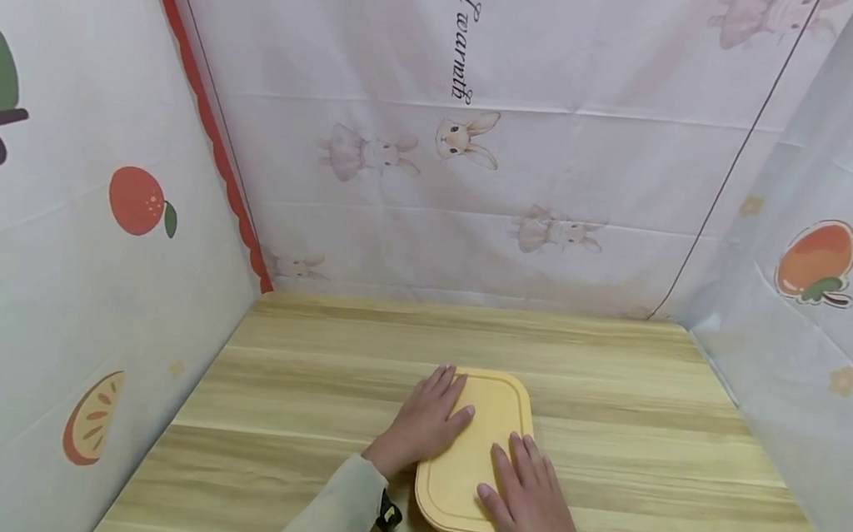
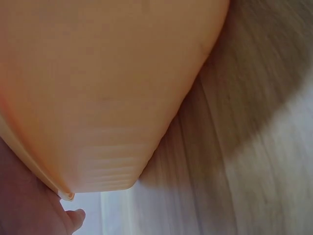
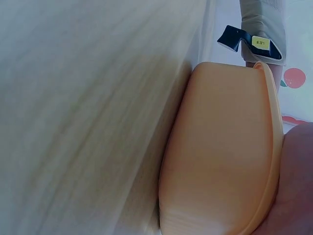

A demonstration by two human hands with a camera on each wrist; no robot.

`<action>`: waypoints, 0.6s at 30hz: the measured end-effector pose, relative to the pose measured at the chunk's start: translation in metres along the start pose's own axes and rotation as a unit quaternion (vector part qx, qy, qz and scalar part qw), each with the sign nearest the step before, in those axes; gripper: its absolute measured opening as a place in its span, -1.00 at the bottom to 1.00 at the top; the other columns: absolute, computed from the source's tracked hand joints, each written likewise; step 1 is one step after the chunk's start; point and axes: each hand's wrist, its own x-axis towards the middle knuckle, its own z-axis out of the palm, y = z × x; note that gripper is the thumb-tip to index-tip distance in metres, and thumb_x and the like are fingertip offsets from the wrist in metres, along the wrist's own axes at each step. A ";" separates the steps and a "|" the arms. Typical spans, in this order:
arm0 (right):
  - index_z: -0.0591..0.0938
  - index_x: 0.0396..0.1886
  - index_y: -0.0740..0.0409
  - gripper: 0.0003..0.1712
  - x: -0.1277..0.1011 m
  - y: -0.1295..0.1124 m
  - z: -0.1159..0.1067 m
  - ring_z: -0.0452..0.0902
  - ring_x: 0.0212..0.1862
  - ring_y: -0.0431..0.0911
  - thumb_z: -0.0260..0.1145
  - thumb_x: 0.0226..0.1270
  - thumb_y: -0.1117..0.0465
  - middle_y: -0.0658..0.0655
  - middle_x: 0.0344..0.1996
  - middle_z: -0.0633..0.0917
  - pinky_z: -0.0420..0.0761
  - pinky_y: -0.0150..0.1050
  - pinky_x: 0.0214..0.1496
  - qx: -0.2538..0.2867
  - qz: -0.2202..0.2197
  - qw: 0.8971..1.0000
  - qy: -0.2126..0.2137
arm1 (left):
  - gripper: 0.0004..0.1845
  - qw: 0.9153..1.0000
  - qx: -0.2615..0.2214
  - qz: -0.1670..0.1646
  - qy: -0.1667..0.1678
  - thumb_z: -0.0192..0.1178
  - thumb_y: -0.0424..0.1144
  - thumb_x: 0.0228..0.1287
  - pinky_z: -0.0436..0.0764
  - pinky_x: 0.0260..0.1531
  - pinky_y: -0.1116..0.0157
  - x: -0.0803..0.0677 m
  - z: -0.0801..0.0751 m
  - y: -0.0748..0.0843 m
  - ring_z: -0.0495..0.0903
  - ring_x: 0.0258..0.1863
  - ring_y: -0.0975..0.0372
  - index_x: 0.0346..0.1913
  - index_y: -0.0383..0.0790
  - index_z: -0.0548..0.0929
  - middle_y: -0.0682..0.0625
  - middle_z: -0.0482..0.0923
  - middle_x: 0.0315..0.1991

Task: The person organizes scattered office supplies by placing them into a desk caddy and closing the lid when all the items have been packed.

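Observation:
A yellow plastic box with a fitted lid (image 1: 487,425) stands on the wooden table, its long side running away from me. My left hand (image 1: 425,416) rests over its left rim, fingers stretched toward the far end and thumb on the lid. On the near right side lies my right hand (image 1: 534,502), fingers fairly straight across the lid's edge. In the left wrist view the box's side wall (image 2: 112,73) shows ridges near one end. The right wrist view shows the opposite wall (image 3: 220,147) and the overhanging lid rim (image 3: 271,132). What the box contains is hidden.
The light wood-grain table (image 1: 294,423) reaches back to a cloth wall (image 1: 382,254) printed with rabbits. Side walls with fruit prints (image 1: 138,200) close in on the left and right. A black strap (image 1: 388,513) sits at the left sleeve's cuff.

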 end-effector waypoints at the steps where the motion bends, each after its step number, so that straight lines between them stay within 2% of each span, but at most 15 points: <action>1: 0.36 0.49 0.19 -0.27 0.000 0.000 0.000 -0.10 0.60 0.25 -0.05 0.59 -0.22 0.31 0.56 0.18 0.03 0.38 0.49 0.001 0.001 1.000 -0.001 | -0.22 1.000 0.000 -0.001 -0.001 -0.42 0.29 0.56 -0.14 0.58 -0.03 0.000 0.000 0.000 -0.26 0.64 0.07 0.62 -0.11 0.01 -0.05 -0.23 0.65; 10: 0.37 0.49 0.19 -0.25 0.000 0.000 0.000 -0.11 0.60 0.27 -0.05 0.58 -0.23 0.34 0.55 0.17 0.01 0.40 0.48 0.006 0.007 1.000 -0.009 | -0.22 1.000 0.016 -0.002 0.001 -0.41 0.30 0.56 -0.10 0.57 -0.05 -0.002 0.002 0.001 -0.21 0.64 0.02 0.62 -0.09 0.03 -0.06 -0.22 0.65; 18: 0.35 0.51 0.14 -0.25 0.003 0.002 -0.001 -0.14 0.62 0.23 -0.06 0.58 -0.25 0.30 0.57 0.14 -0.07 0.39 0.50 0.014 0.011 1.000 -0.020 | -0.20 1.000 0.010 -0.004 0.001 -0.43 0.33 0.54 -0.10 0.57 -0.08 0.001 0.001 0.000 -0.21 0.64 -0.02 0.63 -0.08 0.01 -0.10 -0.21 0.65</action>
